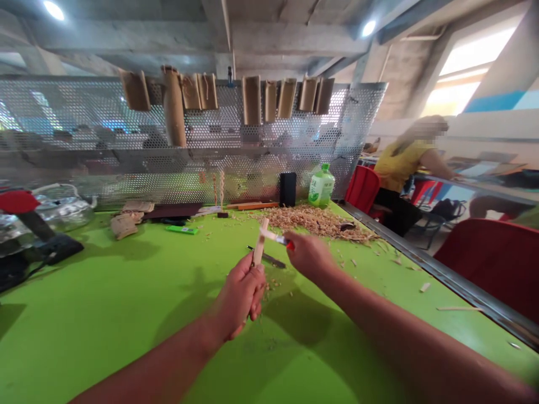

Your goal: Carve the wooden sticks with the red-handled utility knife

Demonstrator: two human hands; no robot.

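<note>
My left hand (244,292) is closed around the lower part of a pale wooden stick (259,251), which stands up tilted slightly to the right. Gripped in my right hand (309,255) is a knife (280,239) with some red at its handle; most of the handle is hidden by the fingers. Its pale, blurred blade reaches left to the upper part of the stick and appears to touch it. Behind the stick, a slim dark metal tool (273,261) lies on the green table (126,314). Small wood chips are scattered below my hands.
A heap of wood shavings (311,220) lies toward the back right, near a green bottle (322,186) and a black upright box (288,189). A kettle (67,205) stands at the left. A perforated metal screen (252,163) closes the back. A seated person (398,168) is beyond the right edge.
</note>
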